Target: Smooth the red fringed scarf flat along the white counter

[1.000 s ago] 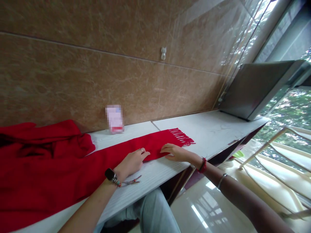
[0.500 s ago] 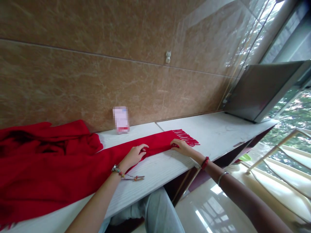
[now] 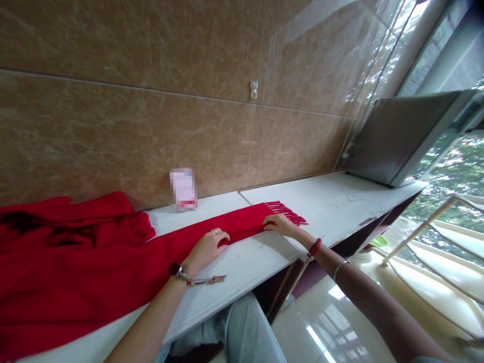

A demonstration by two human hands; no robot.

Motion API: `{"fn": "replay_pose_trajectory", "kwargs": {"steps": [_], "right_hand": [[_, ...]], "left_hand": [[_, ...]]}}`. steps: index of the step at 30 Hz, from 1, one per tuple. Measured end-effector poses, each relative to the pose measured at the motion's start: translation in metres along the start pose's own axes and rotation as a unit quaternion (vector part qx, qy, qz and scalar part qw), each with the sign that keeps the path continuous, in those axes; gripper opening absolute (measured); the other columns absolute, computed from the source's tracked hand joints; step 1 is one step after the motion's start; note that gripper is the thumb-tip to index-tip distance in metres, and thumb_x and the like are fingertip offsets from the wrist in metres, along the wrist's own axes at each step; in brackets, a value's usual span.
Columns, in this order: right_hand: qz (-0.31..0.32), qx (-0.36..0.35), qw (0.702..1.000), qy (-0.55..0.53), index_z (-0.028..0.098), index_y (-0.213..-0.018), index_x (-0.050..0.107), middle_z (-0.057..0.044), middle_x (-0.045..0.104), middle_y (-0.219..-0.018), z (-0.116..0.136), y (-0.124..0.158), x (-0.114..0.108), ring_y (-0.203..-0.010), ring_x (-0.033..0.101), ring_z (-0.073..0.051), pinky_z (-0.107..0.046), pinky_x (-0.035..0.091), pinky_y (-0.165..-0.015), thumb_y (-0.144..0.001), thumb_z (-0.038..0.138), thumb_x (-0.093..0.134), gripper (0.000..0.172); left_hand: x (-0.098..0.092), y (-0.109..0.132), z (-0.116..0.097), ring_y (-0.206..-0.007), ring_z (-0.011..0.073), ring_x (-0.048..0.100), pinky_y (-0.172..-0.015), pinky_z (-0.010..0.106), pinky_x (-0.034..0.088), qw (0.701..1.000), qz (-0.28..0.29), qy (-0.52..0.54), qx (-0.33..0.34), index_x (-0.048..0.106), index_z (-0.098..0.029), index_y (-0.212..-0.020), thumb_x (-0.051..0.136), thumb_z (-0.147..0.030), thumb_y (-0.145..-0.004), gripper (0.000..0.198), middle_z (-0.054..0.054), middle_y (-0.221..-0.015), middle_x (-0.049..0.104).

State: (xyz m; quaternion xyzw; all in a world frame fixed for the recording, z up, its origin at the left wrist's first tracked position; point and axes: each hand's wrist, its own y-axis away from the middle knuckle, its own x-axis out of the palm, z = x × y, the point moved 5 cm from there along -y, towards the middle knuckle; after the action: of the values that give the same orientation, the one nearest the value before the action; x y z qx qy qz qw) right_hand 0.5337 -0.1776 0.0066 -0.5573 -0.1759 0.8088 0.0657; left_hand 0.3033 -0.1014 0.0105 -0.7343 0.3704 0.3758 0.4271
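A long red scarf lies along the white counter, wide and loosely spread at the left, narrowing into a folded strip that ends in fringe at the right. My left hand, with a ring, watch and beaded bracelet, is curled round the near edge of the strip at its middle. Closer to the fringe, my right hand grips the same near edge with bent fingers. Both sets of fingertips are partly hidden in the cloth. Behind, a bunched part of the red cloth rests against the wall.
A blurred pink-and-white packet leans on the brown tiled wall. A dark grey appliance stands at the counter's far right end. The white counter has its front edge above my knees. A metal rack is at right.
My left hand's fingers have curled in on the scarf's near edge, where they were more spread before. My right hand stays at its place by the fringe. The view has shifted slightly.
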Motion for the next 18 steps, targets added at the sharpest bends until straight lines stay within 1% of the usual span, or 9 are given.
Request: {"fn": "replay_pose_trajectory", "kwargs": {"steps": [2, 3, 5, 6, 8, 10, 12, 15, 18], "right_hand": [[0.0, -0.005, 1.0, -0.002, 0.009, -0.082, 0.066, -0.007, 0.067, -0.079, -0.002, 0.002, -0.001, -0.071, 0.061, -0.016, -0.024, 0.044, -0.063, -0.078, 0.009, 0.052, 0.014], [-0.001, -0.01, 1.0, -0.002, 0.009, -0.083, 0.066, -0.008, 0.067, -0.081, -0.004, 0.003, -0.001, -0.073, 0.061, -0.017, -0.025, 0.044, -0.065, -0.078, 0.008, 0.052, 0.015], [-0.006, -0.021, 1.0, 0.009, 0.01, -0.084, 0.066, -0.008, 0.067, -0.083, -0.008, 0.008, -0.002, -0.076, 0.061, -0.018, -0.027, 0.045, -0.069, -0.079, 0.009, 0.051, 0.016], [-0.009, -0.024, 1.0, 0.016, 0.011, -0.084, 0.066, -0.008, 0.066, -0.083, -0.011, 0.011, -0.003, -0.077, 0.061, -0.018, -0.027, 0.046, -0.07, -0.079, 0.01, 0.05, 0.016], [-0.017, -0.022, 0.999, 0.034, 0.013, -0.084, 0.065, -0.007, 0.066, -0.082, -0.017, 0.018, -0.004, -0.076, 0.06, -0.017, -0.028, 0.047, -0.07, -0.081, 0.012, 0.048, 0.017], [-0.022, -0.024, 0.998, 0.06, 0.014, -0.085, 0.065, -0.007, 0.066, -0.083, -0.02, 0.024, -0.004, -0.076, 0.06, -0.016, -0.028, 0.048, -0.07, -0.083, 0.014, 0.046, 0.019], [-0.024, -0.042, 0.994, 0.096, 0.015, -0.085, 0.064, -0.008, 0.066, -0.084, -0.019, 0.029, -0.003, -0.079, 0.06, -0.016, -0.03, 0.048, -0.073, -0.083, 0.014, 0.044, 0.02], [-0.031, -0.074, 0.987, 0.141, 0.017, -0.083, 0.064, -0.007, 0.065, -0.084, -0.012, 0.036, -0.002, -0.082, 0.059, -0.017, -0.032, 0.047, -0.077, -0.083, 0.013, 0.044, 0.02], [-0.04, -0.082, 0.984, 0.153, 0.018, -0.084, 0.063, -0.007, 0.065, -0.086, -0.008, 0.042, -0.003, -0.083, 0.059, -0.017, -0.033, 0.047, -0.078, -0.083, 0.012, 0.043, 0.021]], "left_hand": [[0.0, 0.0, 0.003, -0.093, 0.0168, 0.056, -0.085, 0.027, 0.042, 1.0, -0.001, -0.014, -0.019, 0.057, -0.017, -0.106, 0.055, -0.016, -0.079, 0.026, 0.005, -0.096, 0.062], [0.0, 0.0, 0.004, -0.093, 0.0168, 0.056, -0.084, 0.027, 0.042, 0.999, -0.003, -0.02, -0.031, 0.052, -0.017, -0.114, 0.055, -0.016, -0.08, 0.034, 0.005, -0.097, 0.062], [-0.001, 0.0, 0.007, -0.089, 0.0167, 0.059, -0.08, 0.027, 0.044, 0.998, 0.001, -0.038, -0.056, 0.042, -0.018, -0.125, 0.055, -0.019, -0.081, 0.045, 0.006, -0.095, 0.063], [-0.002, 0.0, 0.008, -0.086, 0.0169, 0.06, -0.077, 0.027, 0.045, 0.996, 0.008, -0.054, -0.064, 0.04, -0.019, -0.127, 0.054, -0.021, -0.082, 0.047, 0.005, -0.093, 0.064], [-0.004, 0.001, 0.006, -0.084, 0.0178, 0.06, -0.073, 0.027, 0.046, 0.993, 0.027, -0.1, -0.061, 0.045, -0.019, -0.122, 0.052, -0.024, -0.085, 0.038, 0.006, -0.092, 0.065], [-0.005, 0.001, 0.001, -0.085, 0.0188, 0.06, -0.073, 0.028, 0.046, 0.987, 0.044, -0.15, -0.029, 0.053, -0.019, -0.109, 0.048, -0.024, -0.087, 0.024, 0.006, -0.093, 0.064], [-0.006, 0.002, -0.007, -0.085, 0.0194, 0.059, -0.074, 0.029, 0.045, 0.98, 0.058, -0.188, 0.012, 0.058, -0.017, -0.097, 0.045, -0.02, -0.088, 0.016, 0.007, -0.089, 0.064], [-0.005, 0.006, -0.022, -0.083, 0.0193, 0.058, -0.074, 0.03, 0.045, 0.971, 0.087, -0.214, 0.063, 0.058, -0.016, -0.091, 0.041, -0.012, -0.087, 0.018, 0.007, -0.083, 0.062], [-0.002, 0.012, -0.036, -0.077, 0.0176, 0.058, -0.066, 0.028, 0.046, 0.965, 0.126, -0.214, 0.079, 0.056, -0.017, -0.092, 0.04, -0.008, -0.085, 0.02, 0.006, -0.086, 0.059]]}}
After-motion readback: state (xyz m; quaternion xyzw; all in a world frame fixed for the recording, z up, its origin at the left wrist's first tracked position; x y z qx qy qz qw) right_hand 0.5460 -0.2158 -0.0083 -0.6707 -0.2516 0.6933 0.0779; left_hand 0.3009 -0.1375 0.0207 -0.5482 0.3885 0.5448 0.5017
